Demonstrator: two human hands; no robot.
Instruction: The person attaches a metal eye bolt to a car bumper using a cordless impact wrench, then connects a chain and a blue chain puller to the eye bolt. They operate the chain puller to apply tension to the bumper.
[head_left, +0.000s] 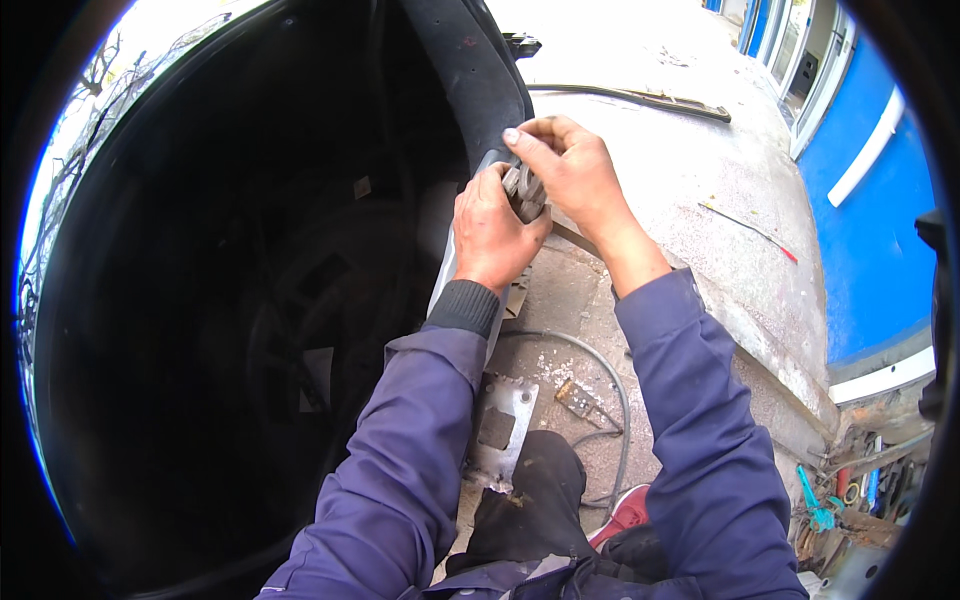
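Both hands work at the edge of a black curved car body panel [470,70], about 12 o'clock from the person's knees. Left hand [488,235] is closed around a small grey metal part [524,190]; right hand [570,165] pinches the same part from 1 o'clock, fingers curled over it. Best done with the left steadying and the right pressing squarely, I judge. The part looks dull, flat-sided, mostly hidden by fingers. A flat grey metal plate [500,425] lies on the concrete ground [690,170] at 6 o'clock, a long dark strip [640,97] at 1 o'clock.
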